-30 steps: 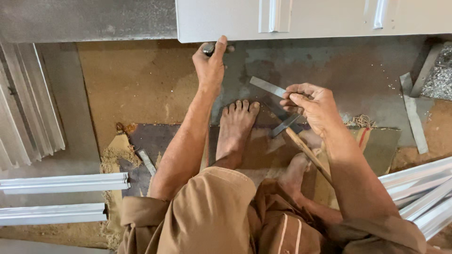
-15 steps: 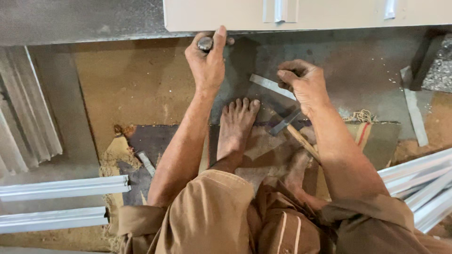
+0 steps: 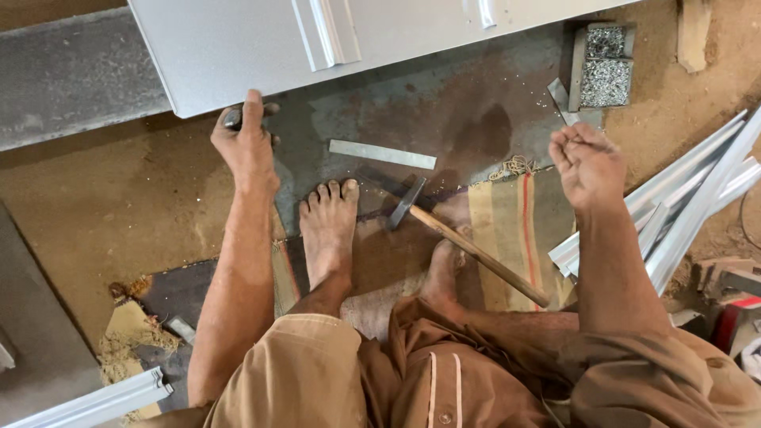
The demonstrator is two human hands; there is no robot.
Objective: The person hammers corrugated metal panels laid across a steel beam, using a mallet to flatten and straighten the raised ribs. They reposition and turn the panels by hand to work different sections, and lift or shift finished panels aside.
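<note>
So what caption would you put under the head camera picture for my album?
Seated barefoot on the floor, left hand gripping a small dark tool beside a grey panel, right hand raised empty, hammer lying between.

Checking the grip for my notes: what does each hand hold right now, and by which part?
The left hand grips a small dark object at the grey panel's edge; which part cannot be told. The right hand holds nothing; the hammer lies on the floor.

Small dark tool (image 3: 233, 119) gripped at grey panel (image 3: 238, 47) edge
</note>
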